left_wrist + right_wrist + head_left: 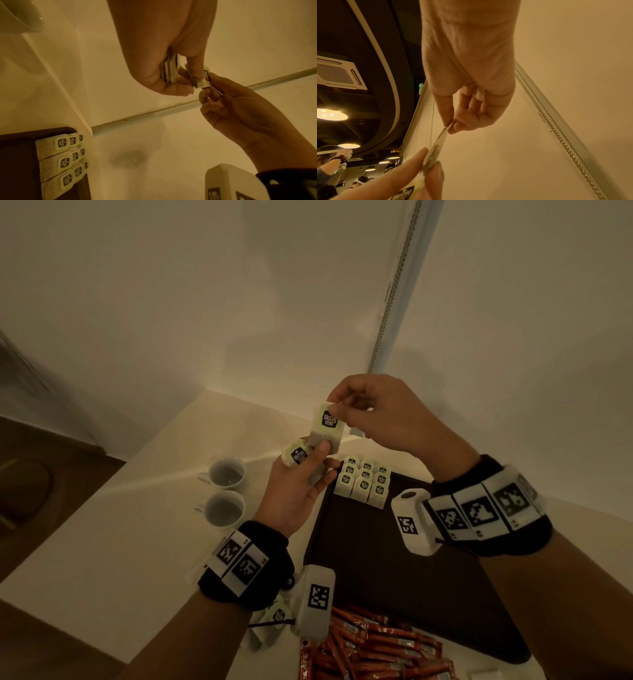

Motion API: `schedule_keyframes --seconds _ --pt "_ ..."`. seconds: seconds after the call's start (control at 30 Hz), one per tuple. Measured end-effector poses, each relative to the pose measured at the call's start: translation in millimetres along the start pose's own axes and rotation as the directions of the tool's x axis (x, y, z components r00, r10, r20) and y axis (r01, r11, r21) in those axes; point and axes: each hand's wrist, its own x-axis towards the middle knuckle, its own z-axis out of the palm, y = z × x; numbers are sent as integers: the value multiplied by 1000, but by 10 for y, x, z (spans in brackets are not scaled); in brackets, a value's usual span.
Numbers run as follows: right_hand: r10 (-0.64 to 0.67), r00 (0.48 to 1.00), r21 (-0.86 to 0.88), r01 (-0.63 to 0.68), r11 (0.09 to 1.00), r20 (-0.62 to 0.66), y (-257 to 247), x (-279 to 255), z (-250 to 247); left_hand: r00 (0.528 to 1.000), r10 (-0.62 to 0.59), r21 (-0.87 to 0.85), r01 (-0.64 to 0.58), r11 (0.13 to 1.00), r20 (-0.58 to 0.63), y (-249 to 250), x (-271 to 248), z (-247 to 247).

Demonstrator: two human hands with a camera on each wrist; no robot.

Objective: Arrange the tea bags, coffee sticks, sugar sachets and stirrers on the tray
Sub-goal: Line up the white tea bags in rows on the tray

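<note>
My right hand [346,409] pinches the top of a pale green tea bag [327,426] raised above the table. The left hand [305,470] grips a small stack of tea bags [296,455] and its thumb touches the raised bag's lower end. In the left wrist view the stack [169,70] sits edge-on between the left fingers, with the raised tea bag [205,78] beside it. In the right wrist view that tea bag [440,139] hangs from my right thumb and forefinger. Several tea bags [364,482] stand in rows at the far left corner of the dark tray [394,577].
Two white cups [226,491] stand on the white table left of the tray. A heap of orange coffee sticks [373,645] lies at the tray's near edge, with loose tea bags [270,621] beside it. A white wall rises close behind.
</note>
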Motion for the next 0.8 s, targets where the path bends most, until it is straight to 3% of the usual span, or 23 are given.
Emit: schedule_keyframes --seconds 0.17,0.27,0.47,0.57,0.67,0.8 --pt "53 998 76 -52 996 -19 214 -18 -9 997 -10 2 11 1000 -78 -38 99 -179" --pt "170 984 55 -172 983 50 623 -43 111 978 -73 -105 54 993 -194 -3 168 -334" --pt "430 878 -165 -402 901 209 1512 -90 712 973 -81 -101 61 993 -215 122 276 -436" --pt "487 822 -164 -458 874 295 1800 -109 960 972 -93 -83 77 994 -214 139 295 -441" --pt "458 847 -171 -426 888 269 1983 -68 1095 968 -117 -75 102 992 -222 133 314 -471" --pt "465 878 -158 -446 881 112 2196 34 1170 962 -140 -97 120 988 -236 128 337 -540"
